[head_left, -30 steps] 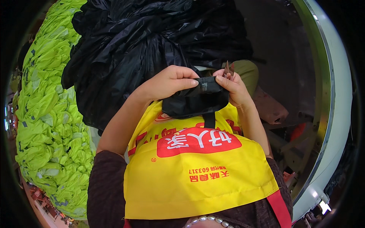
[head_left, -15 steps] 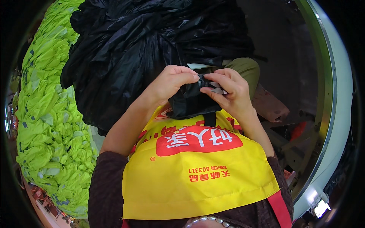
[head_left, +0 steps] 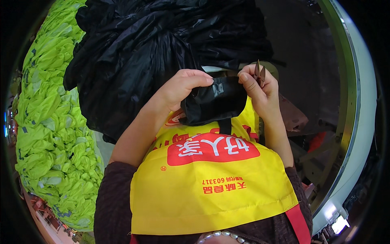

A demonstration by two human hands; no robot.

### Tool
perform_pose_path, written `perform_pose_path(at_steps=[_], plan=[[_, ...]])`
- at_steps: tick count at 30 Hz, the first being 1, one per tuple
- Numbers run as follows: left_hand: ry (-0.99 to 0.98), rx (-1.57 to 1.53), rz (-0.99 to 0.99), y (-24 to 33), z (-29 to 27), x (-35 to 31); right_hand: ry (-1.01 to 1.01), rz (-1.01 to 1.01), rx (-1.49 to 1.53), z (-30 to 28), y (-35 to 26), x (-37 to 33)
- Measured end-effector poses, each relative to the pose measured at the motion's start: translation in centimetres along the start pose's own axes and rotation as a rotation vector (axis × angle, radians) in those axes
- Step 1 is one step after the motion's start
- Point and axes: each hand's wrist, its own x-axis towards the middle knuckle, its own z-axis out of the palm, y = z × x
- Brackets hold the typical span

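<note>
Holding a small black fabric piece point(head_left: 213, 101) stretched between both hands at chest height, I keep it taut above my yellow apron point(head_left: 211, 179), presumably so its upper edge stays flat and readable. My left hand point(head_left: 183, 85) has its fingers closed, pinching the left edge. My right hand point(head_left: 260, 91) grips the right edge while also clamping small brown snips point(head_left: 258, 73), points up, away from the cloth. Heaped black garments point(head_left: 162, 44) lie just beyond; lime-green ones point(head_left: 53, 122) are piled left.

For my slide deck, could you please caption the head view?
Left hand and right hand hold a black cloth piece above a yellow apron, small snips in the right.
</note>
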Motion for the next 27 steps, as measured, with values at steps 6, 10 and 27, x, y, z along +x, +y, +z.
perform_pose_path(at_steps=[6,10,27], plan=[[-0.077,-0.106,0.006,-0.3,-0.4,0.3,-0.098,-0.344,-0.521,0.9,1.1,-0.5],[0.025,0.024,0.052,-0.2,0.6,0.1,-0.065,-0.552,-0.667,1.0,2.0,-0.5],[-0.064,-0.014,-0.034,-1.6,-0.1,1.1,-0.701,-0.079,-0.178,-0.7,-2.6,-1.8]])
